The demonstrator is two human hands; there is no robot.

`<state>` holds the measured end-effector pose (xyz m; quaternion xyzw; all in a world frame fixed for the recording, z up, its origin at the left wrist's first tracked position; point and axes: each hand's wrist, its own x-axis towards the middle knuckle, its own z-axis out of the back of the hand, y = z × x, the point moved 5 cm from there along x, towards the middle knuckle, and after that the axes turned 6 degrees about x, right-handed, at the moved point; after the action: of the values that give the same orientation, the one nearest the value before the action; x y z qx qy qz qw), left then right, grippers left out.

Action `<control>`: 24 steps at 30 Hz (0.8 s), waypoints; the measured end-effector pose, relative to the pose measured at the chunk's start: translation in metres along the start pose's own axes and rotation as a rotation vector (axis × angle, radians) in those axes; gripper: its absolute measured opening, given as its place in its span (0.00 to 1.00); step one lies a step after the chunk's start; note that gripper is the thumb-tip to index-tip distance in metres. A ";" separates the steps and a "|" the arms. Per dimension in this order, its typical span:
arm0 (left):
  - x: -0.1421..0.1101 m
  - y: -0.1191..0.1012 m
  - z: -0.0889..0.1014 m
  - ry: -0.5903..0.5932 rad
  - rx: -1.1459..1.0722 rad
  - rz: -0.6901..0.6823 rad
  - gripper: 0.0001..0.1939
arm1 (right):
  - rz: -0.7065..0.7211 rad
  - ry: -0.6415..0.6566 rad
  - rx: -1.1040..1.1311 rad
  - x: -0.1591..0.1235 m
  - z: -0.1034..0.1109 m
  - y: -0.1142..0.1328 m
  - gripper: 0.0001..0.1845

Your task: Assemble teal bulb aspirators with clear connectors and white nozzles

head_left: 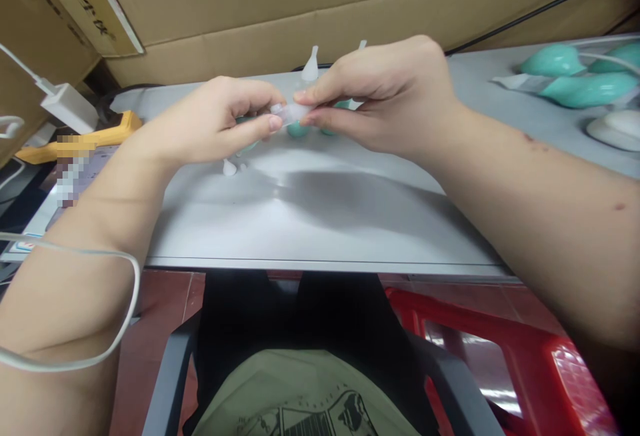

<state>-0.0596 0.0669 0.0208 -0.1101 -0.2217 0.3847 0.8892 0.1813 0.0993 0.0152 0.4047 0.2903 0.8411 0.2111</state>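
Note:
Over the grey table, both hands meet at a small translucent plastic nozzle (295,113). My left hand (213,119) pinches its left end between thumb and finger. The other end is in a pinch of my right hand (390,93), whose remaining fingers are curled. Behind the hands stands a bulb syringe with a pale upright tip (311,66) and a teal bulb (297,129). A second teal bulb (342,104) is mostly covered by my right hand. Below my left hand lies a small white tip (229,167).
Several teal bulb syringes (590,89) lie at the right beside a white rounded object (617,129). A yellow tool (127,126) and white charger (75,108) are at left. Cardboard (240,9) walls the table's back. A white cable (137,283) crosses my left arm.

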 end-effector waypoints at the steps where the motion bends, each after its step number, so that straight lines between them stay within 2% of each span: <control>1: 0.000 -0.001 0.000 0.004 -0.007 -0.009 0.29 | 0.005 0.001 -0.011 0.000 0.000 0.000 0.08; 5: 0.000 -0.006 0.001 0.020 -0.051 -0.025 0.21 | 0.060 0.021 -0.055 -0.001 0.002 0.001 0.05; 13: -0.001 -0.004 0.000 0.039 -0.049 0.026 0.27 | 0.096 0.057 -0.141 0.001 0.004 0.001 0.04; 19: 0.000 -0.007 0.002 0.064 -0.058 0.012 0.19 | 0.140 0.053 -0.123 0.001 0.005 -0.006 0.05; 24: 0.000 -0.005 0.001 0.064 -0.004 0.008 0.20 | 0.119 0.067 -0.158 0.000 0.003 -0.006 0.08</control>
<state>-0.0571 0.0633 0.0231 -0.1250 -0.1937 0.3842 0.8940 0.1845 0.1046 0.0130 0.3750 0.2053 0.8855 0.1820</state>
